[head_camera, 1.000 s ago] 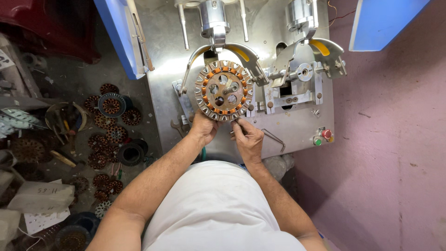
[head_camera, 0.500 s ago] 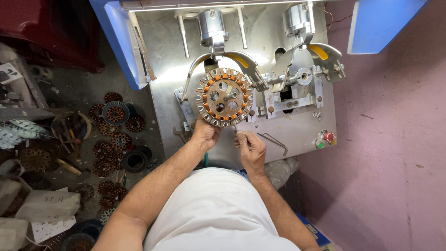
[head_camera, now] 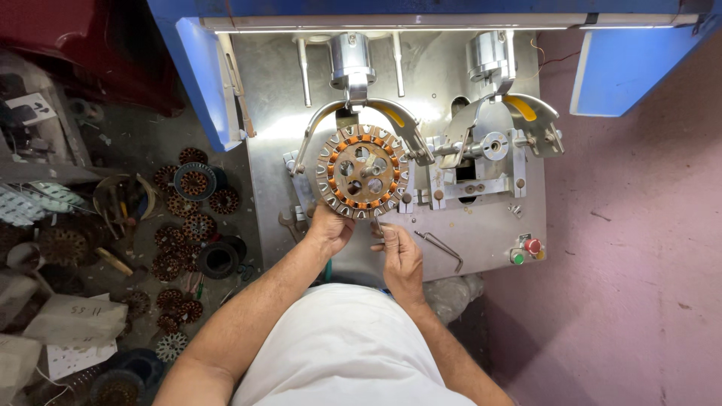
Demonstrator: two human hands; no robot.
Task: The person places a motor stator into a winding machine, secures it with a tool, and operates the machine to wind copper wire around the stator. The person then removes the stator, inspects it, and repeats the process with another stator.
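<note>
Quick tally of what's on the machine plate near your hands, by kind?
Round wound stator: 1
Push buttons, red and green: 2
Bent metal hook tool: 1
Hands, left hand and right hand: 2
Total: 6

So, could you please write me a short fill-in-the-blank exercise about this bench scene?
1. The left hand touches the lower edge of the round ____ wound with copper wire.
2. On the plate, beside the green button, sits a ____ button.
3. The machine's side panels are coloured ____.
4. The spare stators lie on the floor to the person's ____.

Missing words: stator; red; blue; left
</note>
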